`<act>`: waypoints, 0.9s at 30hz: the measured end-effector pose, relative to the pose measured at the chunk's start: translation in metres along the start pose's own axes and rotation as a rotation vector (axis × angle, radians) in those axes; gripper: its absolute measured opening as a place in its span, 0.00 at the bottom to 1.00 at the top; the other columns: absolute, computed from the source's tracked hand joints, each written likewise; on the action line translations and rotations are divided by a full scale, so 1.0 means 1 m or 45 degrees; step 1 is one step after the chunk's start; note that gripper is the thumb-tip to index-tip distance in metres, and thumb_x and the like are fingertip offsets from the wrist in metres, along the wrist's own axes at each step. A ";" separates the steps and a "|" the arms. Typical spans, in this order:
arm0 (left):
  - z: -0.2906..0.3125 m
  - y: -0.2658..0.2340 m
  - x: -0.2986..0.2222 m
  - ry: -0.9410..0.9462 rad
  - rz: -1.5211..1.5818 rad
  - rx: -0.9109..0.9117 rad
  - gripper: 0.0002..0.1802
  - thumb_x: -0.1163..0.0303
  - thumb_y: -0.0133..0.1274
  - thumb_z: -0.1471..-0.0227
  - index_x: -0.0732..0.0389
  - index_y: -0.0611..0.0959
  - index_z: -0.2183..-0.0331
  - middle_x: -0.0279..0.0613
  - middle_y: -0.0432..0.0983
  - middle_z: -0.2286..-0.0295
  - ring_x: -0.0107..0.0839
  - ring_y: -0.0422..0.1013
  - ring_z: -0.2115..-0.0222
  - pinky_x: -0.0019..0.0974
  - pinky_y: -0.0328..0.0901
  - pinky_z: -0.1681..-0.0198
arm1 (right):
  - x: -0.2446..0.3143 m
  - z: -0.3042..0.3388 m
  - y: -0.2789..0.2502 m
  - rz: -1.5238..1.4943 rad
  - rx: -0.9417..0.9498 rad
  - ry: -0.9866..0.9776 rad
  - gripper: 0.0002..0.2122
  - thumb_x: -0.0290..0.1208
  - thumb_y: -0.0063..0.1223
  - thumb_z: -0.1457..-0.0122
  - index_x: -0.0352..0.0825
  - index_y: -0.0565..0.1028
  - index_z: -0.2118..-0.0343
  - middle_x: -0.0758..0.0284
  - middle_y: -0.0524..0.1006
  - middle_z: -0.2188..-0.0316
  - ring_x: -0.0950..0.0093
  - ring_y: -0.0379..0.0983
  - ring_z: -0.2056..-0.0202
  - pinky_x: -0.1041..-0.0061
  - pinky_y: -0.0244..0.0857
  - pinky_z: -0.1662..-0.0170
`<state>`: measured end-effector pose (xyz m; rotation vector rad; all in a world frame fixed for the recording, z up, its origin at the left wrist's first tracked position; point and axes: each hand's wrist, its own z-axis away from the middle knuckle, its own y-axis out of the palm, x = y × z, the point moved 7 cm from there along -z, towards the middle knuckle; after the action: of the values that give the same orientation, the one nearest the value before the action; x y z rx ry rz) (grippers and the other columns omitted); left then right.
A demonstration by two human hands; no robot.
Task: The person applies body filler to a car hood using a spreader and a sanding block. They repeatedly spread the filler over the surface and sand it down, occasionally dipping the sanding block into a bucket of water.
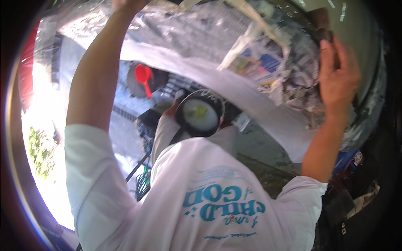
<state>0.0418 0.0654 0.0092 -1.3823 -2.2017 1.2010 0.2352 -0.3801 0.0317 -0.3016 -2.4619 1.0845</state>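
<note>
At the upper right, my right hand [341, 79] is raised against a glossy grey-green curved panel [360, 21]. Between its thumb and fingers is a small dark brown sheet [320, 20] that looks like sandpaper. My left hand [130, 4] reaches up to the top edge, where the picture cuts it off; its fingers are hidden. Next to the right hand, crumpled newspaper [299, 94] and pale tape [243, 44] cover part of the body surface. Beneath it curves a long whitish panel [251, 100].
Between my feet stands a black bucket [181, 115] of cloudy water with a yellow-green piece in it. A red dipper [143, 74] rests over a round dark thing [135, 85] on the ground. Green cord [143, 184] lies by my left leg. Sunlight glares at the left.
</note>
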 end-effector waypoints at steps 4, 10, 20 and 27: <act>0.000 -0.017 -0.010 -0.402 0.147 0.055 0.42 0.34 0.47 0.35 0.72 0.86 0.57 0.72 0.82 0.64 0.69 0.76 0.58 0.59 0.66 0.52 | -0.014 -0.004 0.007 -0.311 0.034 0.208 0.13 0.30 0.69 0.36 0.29 0.84 0.53 0.63 0.85 0.65 0.75 0.82 0.67 0.76 0.74 0.61; 0.000 -0.024 -0.014 -0.189 0.281 -0.057 0.41 0.35 0.49 0.35 0.70 0.85 0.52 0.63 0.84 0.61 0.57 0.78 0.59 0.56 0.67 0.53 | -0.017 0.003 0.007 -0.284 -0.144 0.311 0.14 0.30 0.69 0.36 0.27 0.83 0.52 0.61 0.86 0.62 0.75 0.82 0.64 0.76 0.75 0.58; 0.008 -0.018 -0.011 -0.145 0.181 0.120 0.37 0.39 0.44 0.31 0.67 0.85 0.50 0.65 0.83 0.59 0.64 0.77 0.57 0.58 0.68 0.51 | -0.015 0.002 0.006 -0.264 -0.083 0.332 0.15 0.31 0.68 0.35 0.24 0.82 0.53 0.59 0.85 0.63 0.69 0.81 0.63 0.73 0.74 0.56; 0.015 -0.028 -0.026 0.327 -0.143 -0.141 0.24 0.54 0.48 0.29 0.63 0.84 0.47 0.61 0.82 0.59 0.62 0.77 0.59 0.60 0.68 0.56 | -0.023 0.009 0.004 -0.194 -0.184 0.408 0.17 0.34 0.67 0.34 0.23 0.82 0.53 0.58 0.85 0.61 0.67 0.82 0.62 0.71 0.75 0.55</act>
<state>0.0290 0.0309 0.0260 -1.3493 -2.1579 0.8244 0.2511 -0.3917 0.0164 -0.3003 -2.2370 0.7335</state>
